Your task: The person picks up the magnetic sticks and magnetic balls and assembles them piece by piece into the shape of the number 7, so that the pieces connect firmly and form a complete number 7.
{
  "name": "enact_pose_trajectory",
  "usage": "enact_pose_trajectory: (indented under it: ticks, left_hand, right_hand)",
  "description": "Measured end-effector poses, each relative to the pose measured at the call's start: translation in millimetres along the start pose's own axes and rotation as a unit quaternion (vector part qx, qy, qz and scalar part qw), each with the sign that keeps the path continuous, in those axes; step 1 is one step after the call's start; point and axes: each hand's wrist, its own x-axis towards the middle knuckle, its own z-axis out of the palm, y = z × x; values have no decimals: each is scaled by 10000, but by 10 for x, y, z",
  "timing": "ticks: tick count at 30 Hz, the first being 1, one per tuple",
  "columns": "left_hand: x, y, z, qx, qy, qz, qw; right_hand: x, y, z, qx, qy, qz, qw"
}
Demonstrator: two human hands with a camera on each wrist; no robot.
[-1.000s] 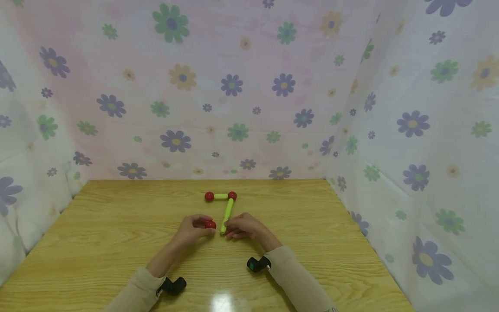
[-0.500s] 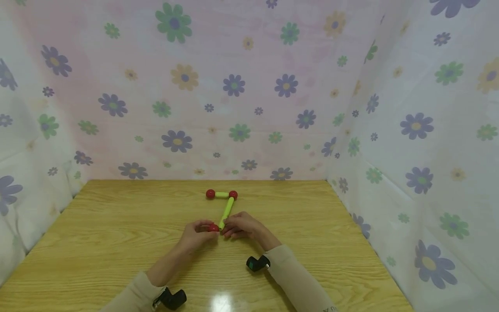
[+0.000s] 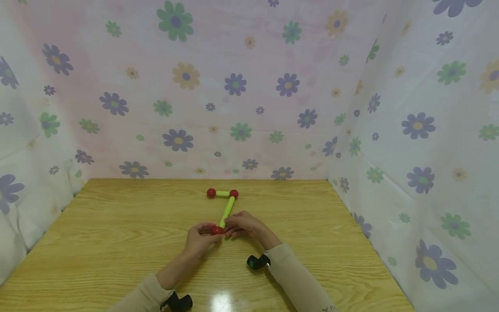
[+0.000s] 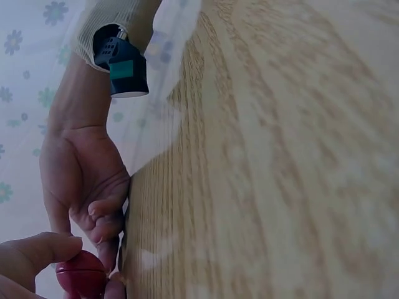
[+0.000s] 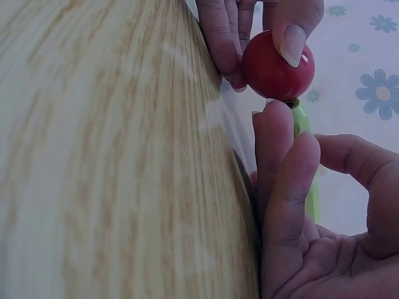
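My left hand (image 3: 198, 242) pinches a red ball (image 3: 216, 230) between thumb and fingers. A seam runs around this ball (image 4: 81, 274) in the left wrist view. My right hand (image 3: 246, 225) pinches the near end of a long yellow-green rod (image 3: 227, 210). The right wrist view has the ball (image 5: 274, 71) right at the rod's end, with my right fingertips close beneath it. At its far end the rod meets a second red ball (image 3: 234, 194). From there a short yellow-green rod (image 3: 223, 193) leads left to a third red ball (image 3: 211, 193).
The parts lie on a wood-grain table (image 3: 117, 234). Flower-print cloth (image 3: 202, 86) hangs behind the table and along both sides. Black wrist cameras (image 3: 258, 262) are fixed at both beige sleeves (image 3: 300, 277).
My left hand has carried the red ball right and slightly nearer, up to the long rod's near end. My right hand has stayed at the rod, which has shifted slightly.
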Motion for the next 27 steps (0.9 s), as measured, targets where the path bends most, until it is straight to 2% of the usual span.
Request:
enact_pose_trajectory:
  ticks: [21, 27]
  left_hand:
    - [-18, -18, 12, 106, -90, 10, 9999]
    - [-21, -9, 2, 252, -287, 101, 9992]
  right_hand:
    - [15, 26, -18, 27, 57, 67, 10000]
    - [22, 30, -36, 177, -39, 94, 9998]
